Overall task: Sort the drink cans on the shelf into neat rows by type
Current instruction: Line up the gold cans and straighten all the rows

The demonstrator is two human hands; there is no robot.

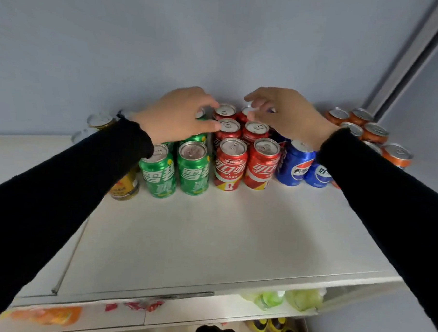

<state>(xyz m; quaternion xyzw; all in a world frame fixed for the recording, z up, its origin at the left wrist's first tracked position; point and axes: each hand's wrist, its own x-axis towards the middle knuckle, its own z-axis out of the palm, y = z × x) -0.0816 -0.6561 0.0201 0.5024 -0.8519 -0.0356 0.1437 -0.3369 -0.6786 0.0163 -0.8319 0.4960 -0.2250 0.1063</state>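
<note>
On the white shelf (209, 240), gold can (125, 187), green cans (177, 169), red cans (241, 156), blue cans (300, 167), orange cans (370, 129) stand in rows. Left hand (176, 116) grips a rear green can; right hand (288, 116) hovers loosely curled, holding nothing.

"FIFA WORLD CUP" (small) on red can (230, 163)

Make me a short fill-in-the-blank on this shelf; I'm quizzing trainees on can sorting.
1. The red cans stand between the green cans and the ____ cans.
2. The orange cans sit at the far ____ of the shelf.
3. The left hand reaches over the ____ cans.

Missing words: blue; right; green
</note>
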